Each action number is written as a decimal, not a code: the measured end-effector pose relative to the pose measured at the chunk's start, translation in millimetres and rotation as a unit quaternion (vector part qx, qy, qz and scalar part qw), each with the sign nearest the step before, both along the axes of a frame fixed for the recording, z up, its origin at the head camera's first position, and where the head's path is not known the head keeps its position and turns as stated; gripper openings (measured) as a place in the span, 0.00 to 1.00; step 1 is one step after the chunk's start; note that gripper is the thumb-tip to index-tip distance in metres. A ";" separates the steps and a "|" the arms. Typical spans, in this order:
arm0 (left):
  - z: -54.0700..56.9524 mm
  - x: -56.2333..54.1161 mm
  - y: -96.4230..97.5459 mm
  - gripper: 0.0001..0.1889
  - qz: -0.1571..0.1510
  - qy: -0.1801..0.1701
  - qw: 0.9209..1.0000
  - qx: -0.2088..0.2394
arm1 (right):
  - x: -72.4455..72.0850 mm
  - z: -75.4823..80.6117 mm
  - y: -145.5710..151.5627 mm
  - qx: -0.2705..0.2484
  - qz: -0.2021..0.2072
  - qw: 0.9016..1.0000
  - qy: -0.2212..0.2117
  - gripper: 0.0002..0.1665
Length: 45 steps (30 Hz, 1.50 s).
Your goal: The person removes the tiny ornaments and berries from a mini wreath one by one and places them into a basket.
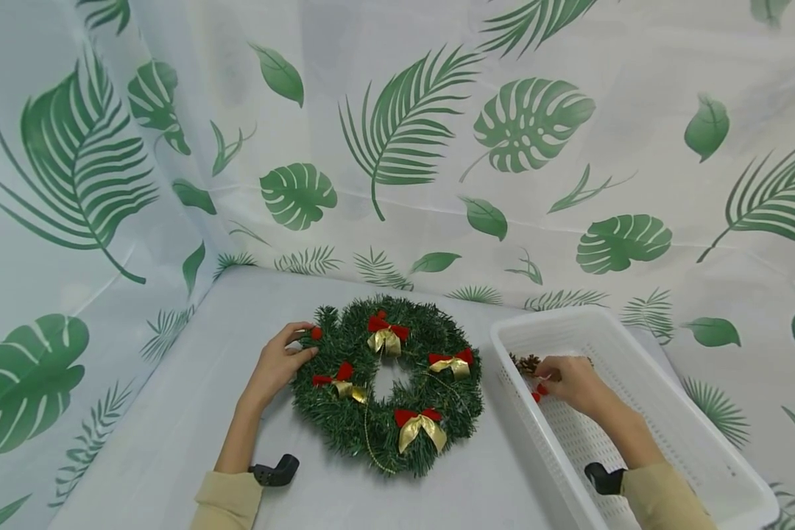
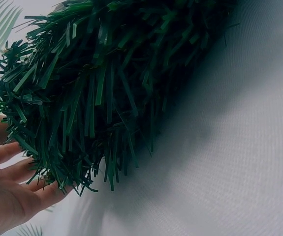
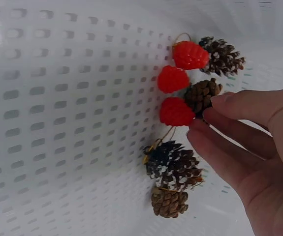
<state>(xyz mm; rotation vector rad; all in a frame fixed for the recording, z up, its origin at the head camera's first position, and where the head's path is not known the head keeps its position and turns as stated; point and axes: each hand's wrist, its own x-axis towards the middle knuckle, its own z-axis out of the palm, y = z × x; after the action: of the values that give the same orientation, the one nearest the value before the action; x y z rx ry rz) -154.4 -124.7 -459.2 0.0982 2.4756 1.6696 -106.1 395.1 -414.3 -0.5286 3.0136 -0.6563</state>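
Observation:
A round green wreath (image 1: 344, 427) lies on the white surface, trimmed with red-and-gold bows (image 1: 421, 430), a thin gold bead string and small red balls. My left hand (image 1: 281, 364) holds its left edge, thumb and fingers spread around the greenery; in the left wrist view some fingers (image 2: 20, 169) are partly hidden by bristles. Inside the white basket, my right hand (image 3: 259, 142) pinches at a small brown pine cone (image 3: 200, 96), beside red raspberry-like ornaments (image 3: 175, 112). Nearby are a white-tipped pine cone (image 3: 173, 167), a brown one (image 3: 168, 202) and another frosted one (image 3: 222, 56).
The long white perforated basket (image 1: 536, 419) stands to the right of the wreath, its rim raised above the table (image 1: 344, 500). Leaf-printed white curtains (image 1: 424, 243) hang behind and at the left. A black wrist camera (image 1: 277, 471) sits on each forearm.

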 end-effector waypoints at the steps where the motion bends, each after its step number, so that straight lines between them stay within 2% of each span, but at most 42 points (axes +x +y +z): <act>1: 0.1 -0.2 0.0 0.29 0.001 0.001 1.000 0.001 | -0.4 1.3 -1.2 -0.002 0.000 1.000 0.003 0.06; 6: 0.4 -1.4 0.9 0.29 0.003 0.011 1.000 0.003 | -3.6 7.7 -5.5 -0.006 -0.002 1.000 0.004 0.06; 12: 0.1 -2.2 0.5 0.29 0.000 0.001 1.000 0.005 | -3.9 13.6 -11.9 0.003 -0.006 1.000 0.014 0.06; 24: 1.1 -0.1 -0.6 0.28 -0.001 -0.007 1.000 0.001 | -7.7 35.5 -34.0 -0.030 0.000 0.999 0.034 0.06; 35: 1.0 -0.1 -0.6 0.28 -0.003 -0.005 1.000 0.000 | -12.5 54.6 -56.2 -0.032 0.003 0.999 0.030 0.07; 45: -0.8 0.1 0.1 0.28 -0.003 0.000 1.000 -0.003 | -19.5 62.8 -71.7 -0.017 0.023 0.998 0.047 0.07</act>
<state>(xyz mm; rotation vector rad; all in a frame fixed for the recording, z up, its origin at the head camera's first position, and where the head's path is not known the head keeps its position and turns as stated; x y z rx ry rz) -154.3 -124.6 -460.0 0.1049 2.4773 1.6587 -125.6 323.5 -351.6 -0.6470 3.0711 -0.6993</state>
